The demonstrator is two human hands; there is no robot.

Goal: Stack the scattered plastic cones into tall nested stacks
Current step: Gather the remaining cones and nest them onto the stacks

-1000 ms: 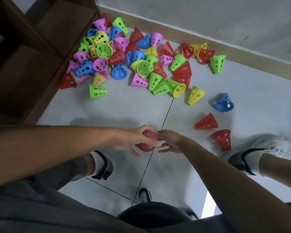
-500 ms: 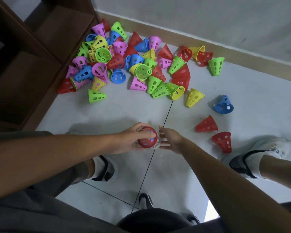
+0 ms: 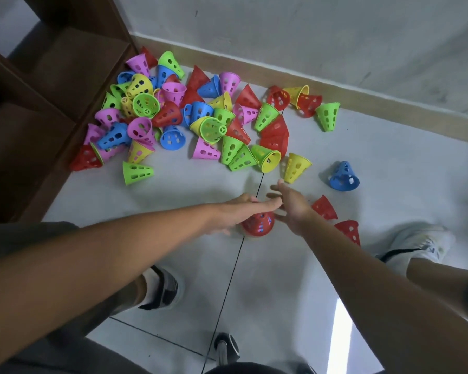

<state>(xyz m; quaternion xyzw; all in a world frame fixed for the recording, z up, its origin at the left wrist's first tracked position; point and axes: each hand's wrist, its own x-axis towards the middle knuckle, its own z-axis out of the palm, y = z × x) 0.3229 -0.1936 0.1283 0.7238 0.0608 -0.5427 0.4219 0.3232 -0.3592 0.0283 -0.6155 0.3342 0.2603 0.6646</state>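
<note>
A short nested stack with a red cone (image 3: pixel 258 226) outermost stands on the floor tile in front of me; blue shows through its holes. My left hand (image 3: pixel 241 211) stretches over the stack with straight fingers, covering its top. Just right of it my right hand (image 3: pixel 291 207) hovers, its fingers spread and holding nothing. A big pile of scattered cones (image 3: pixel 200 122) in pink, green, yellow, blue and red lies further back. Loose cones lie nearer: a yellow cone (image 3: pixel 295 168), a blue cone (image 3: pixel 343 176), and two red cones (image 3: pixel 324 207) (image 3: pixel 349 230).
A dark wooden shelf (image 3: pixel 38 103) borders the pile on the left. The wall skirting (image 3: pixel 362 98) runs behind the pile. My shoes (image 3: pixel 162 290) (image 3: pixel 416 244) stand on either side of the stack. A lone green cone (image 3: pixel 135 172) lies at the pile's near left.
My left hand held the red cone stack and set it on the floor; now its fingers are straightened over it. My right hand moved forward and opened wider.
</note>
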